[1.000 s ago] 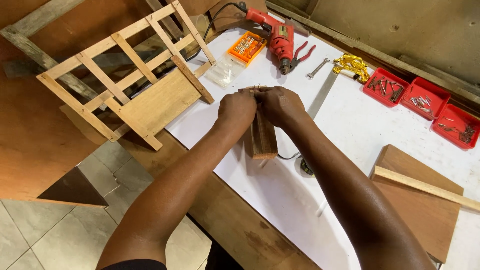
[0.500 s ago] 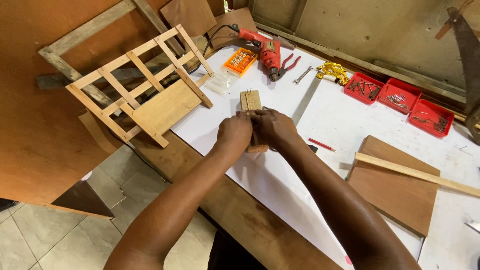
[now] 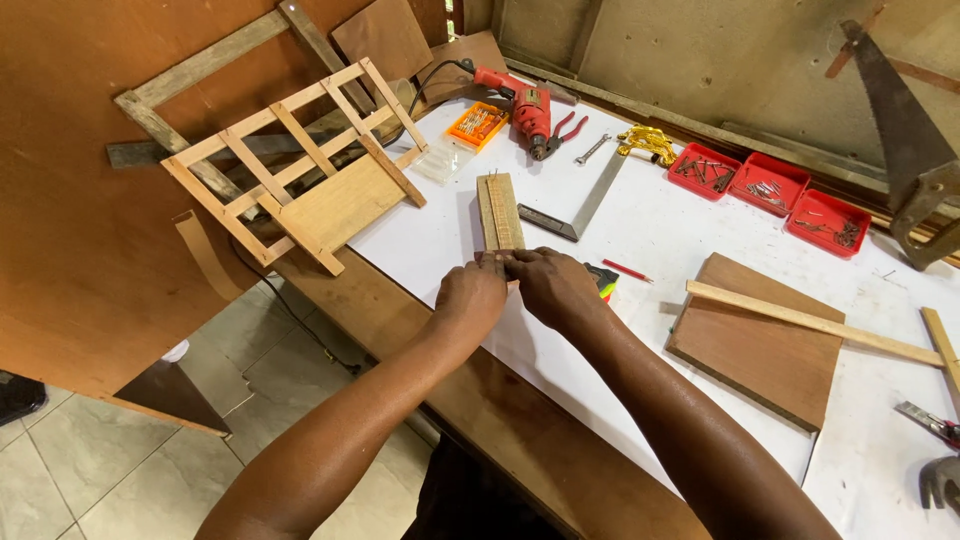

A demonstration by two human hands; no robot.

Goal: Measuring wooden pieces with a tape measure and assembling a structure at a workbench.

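Bright, even daylight, white table sheet (image 3: pixel 690 215) near glare toward 1 o'clock, soft short shadows under the forearms, sharp focus at centre, wide-angle bending at the edges, dimmer floor at 8 o'clock

A woodworking shop: workbench (image 3: pixel 470 395) with electric drill (image 3: pixel 527 107), handsaw (image 3: pixel 905 120), and red screw trays (image 3: pixel 768 186).

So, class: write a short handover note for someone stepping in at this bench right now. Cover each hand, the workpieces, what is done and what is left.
Left hand and right hand: both grip the near end of the bundle of thin wooden strips, which lies flat on the white sheet.
Nearby: steel square, red drill, slatted wooden frame at the bench edge.
Done: strips lie side by side.
Left: nothing fastens them that I can see.
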